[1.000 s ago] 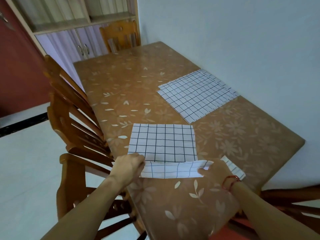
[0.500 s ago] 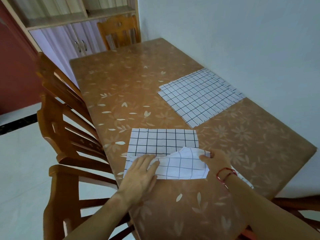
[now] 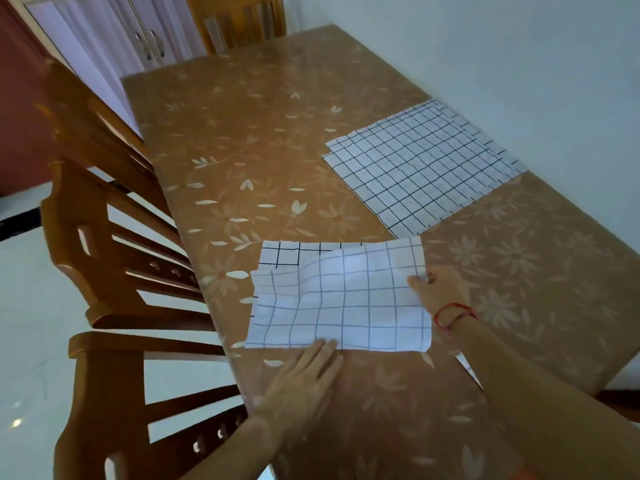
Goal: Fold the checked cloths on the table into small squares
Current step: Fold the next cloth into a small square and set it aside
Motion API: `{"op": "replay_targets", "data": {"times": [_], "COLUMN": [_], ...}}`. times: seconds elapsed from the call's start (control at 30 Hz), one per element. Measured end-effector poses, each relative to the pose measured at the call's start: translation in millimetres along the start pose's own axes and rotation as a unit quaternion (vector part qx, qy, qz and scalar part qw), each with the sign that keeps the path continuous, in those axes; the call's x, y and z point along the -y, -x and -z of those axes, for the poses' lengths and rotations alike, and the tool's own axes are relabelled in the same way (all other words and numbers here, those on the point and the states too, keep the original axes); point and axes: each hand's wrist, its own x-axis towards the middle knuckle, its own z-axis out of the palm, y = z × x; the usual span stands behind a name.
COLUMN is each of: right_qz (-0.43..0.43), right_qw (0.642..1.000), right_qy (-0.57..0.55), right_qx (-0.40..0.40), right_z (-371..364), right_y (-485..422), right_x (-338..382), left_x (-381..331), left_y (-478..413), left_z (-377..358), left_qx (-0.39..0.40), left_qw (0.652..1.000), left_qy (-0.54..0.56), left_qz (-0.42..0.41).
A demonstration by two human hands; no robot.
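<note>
Moved since half a second ago: the turned-over half of the near cloth (image 3: 339,306) has been carried farther away from the person. It now covers nearly all of the layer beneath, leaving only a strip of bolder grid showing at the far left. The left hand (image 3: 304,375) has drawn back to the near folded edge.

Item 1, near cloth: lies at the near left part of the table (image 3: 259,116), mid-fold. Its upper layer is puffed up and not yet laid flat.

Item 2, right hand (image 3: 440,289): thumb and fingers are closed on the right edge of the upper layer, probably to steer that edge onto the far edge. A red string (image 3: 453,315) circles the wrist.

Item 3, left hand: fingers are straight and together, with the tips on the near crease. They appear placed there to stop the fold from sliding.

Item 4, far cloth (image 3: 422,168): spread flat by the wall, well apart from the near one and untouched. Staggered edges at its far corner suggest several layers, but the number cannot be told.

Count:
- Two hands.
- Two cloth positions.
- One table.
- Chairs (image 3: 114,209): at least two on the left and one at the far end.

Judgement: this is an early fold, and more folds are needed for a small square.
</note>
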Motion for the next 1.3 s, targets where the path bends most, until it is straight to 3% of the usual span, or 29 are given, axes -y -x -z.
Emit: {"op": "replay_targets", "data": {"times": [0.43, 0.57, 0.77, 0.83, 0.97, 1.3], "right_qz": [0.055, 0.111, 0.25, 0.217, 0.03, -0.049], "right_qw": [0.997, 0.982, 0.924, 0.934, 0.988, 0.998], "right_qy": [0.008, 0.132, 0.283, 0.283, 0.153, -0.026], "right_qx": [0.052, 0.076, 0.061, 0.031, 0.004, 0.016], "right_z": [-5, -19, -52, -59, -46, -24], "right_y": [6, 27, 105, 115, 104, 84], "right_x": [-4, -16, -32, -38, -38, -52], "left_x": [3, 4, 5, 7, 14, 19], "left_y": [-13, -18, -28, -30, -26, -21], "left_z": [-10, -10, -11, -14, -20, -22], "left_qx": [0.048, 0.044, 0.032, 0.045, 0.062, 0.066], "left_qw": [0.997, 0.997, 0.998, 0.996, 0.994, 0.993], "left_qy": [0.022, 0.01, 0.011, 0.018, 0.017, 0.006], "left_qz": [0.055, 0.061, 0.059, 0.071, 0.094, 0.102]}}
